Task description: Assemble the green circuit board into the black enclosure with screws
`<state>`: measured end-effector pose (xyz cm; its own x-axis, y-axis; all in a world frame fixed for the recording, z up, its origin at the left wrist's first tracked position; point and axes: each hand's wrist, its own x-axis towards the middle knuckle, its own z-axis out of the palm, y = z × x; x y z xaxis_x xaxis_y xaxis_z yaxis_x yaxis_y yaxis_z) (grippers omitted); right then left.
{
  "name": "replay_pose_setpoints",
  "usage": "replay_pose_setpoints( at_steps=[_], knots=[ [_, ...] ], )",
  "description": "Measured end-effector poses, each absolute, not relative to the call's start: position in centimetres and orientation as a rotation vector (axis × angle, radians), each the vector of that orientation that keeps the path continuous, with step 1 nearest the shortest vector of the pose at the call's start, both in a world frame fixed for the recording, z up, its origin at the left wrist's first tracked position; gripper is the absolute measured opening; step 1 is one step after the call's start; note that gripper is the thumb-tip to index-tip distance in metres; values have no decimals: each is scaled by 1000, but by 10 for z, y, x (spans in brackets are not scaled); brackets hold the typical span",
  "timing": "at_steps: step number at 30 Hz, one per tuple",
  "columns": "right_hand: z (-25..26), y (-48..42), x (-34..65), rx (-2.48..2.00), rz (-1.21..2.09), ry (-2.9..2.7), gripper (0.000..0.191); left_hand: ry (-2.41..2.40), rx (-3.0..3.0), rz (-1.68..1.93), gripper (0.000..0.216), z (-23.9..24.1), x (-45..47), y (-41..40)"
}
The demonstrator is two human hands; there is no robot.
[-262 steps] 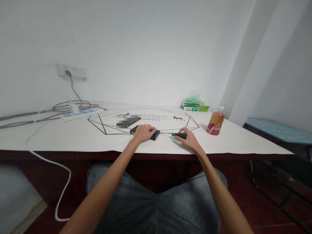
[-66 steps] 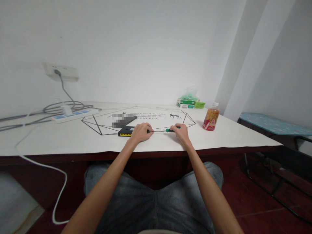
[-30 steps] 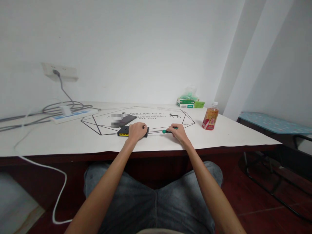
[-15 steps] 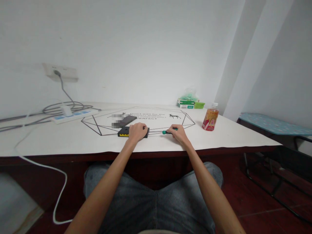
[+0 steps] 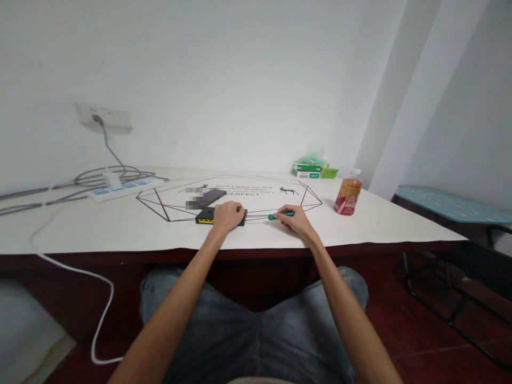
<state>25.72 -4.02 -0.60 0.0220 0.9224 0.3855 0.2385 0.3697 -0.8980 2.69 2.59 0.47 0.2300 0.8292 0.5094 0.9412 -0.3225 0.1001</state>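
Note:
A black network switch [image 5: 205, 215] with a row of yellow ports along its front lies near the table's front edge. My left hand [image 5: 229, 216] is closed over its right part, covering much of the top. To the right, my right hand [image 5: 295, 220] pinches a green-and-black screwdriver [image 5: 272, 217] between thumb and fingers, held roughly level just over the table and apart from the switch. Its green end points left towards the switch; the fingers hide part of the rest. Behind the switch lies a dark flat device [image 5: 211, 199], partly blurred out.
A drink bottle [image 5: 348, 193] stands to the right on the white table [image 5: 380, 224]. Green and white boxes [image 5: 307, 170] with a plastic bag sit at the back. A power strip [image 5: 124, 190] and grey cables [image 5: 100, 176] lie at left; a white cable [image 5: 106, 309] hangs over the edge.
The whole view has shifted slightly to the left. The fingers of my right hand have moved a little on the screwdriver, showing more of its green handle. My left hand stays on the switch.

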Motion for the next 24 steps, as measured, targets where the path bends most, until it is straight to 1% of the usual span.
replay_pose_setpoints(
  at_steps=[5,8,11,13,16,18,20,22,24],
  knots=[
    [-3,-45,257,-1054,825,-1455,41,-1674,-2265,-701,39,3,27,28],
    [-3,-45,258,-1029,874,-1484,39,-1679,-2264,-700,39,4,28,27],
    [-5,-45,259,-1108,878,-1471,37,-1686,-2270,-705,39,5,28,25],
    [-6,-45,259,-1190,809,-1476,40,-1685,-2272,-709,39,5,28,25],
    [-6,-46,259,-1231,530,-1575,51,-1686,-2272,-713,38,5,28,23],
    [-6,-46,260,-1169,429,-1621,47,-1686,-2276,-714,38,5,28,23],
    [-8,-46,262,-1106,529,-1611,39,-1682,-2279,-713,38,5,28,22],
    [-10,-45,263,-1096,682,-1572,40,-1681,-2282,-711,38,5,28,22],
    [-13,-44,263,-1126,726,-1540,40,-1683,-2281,-714,38,4,28,23]
  ],
)
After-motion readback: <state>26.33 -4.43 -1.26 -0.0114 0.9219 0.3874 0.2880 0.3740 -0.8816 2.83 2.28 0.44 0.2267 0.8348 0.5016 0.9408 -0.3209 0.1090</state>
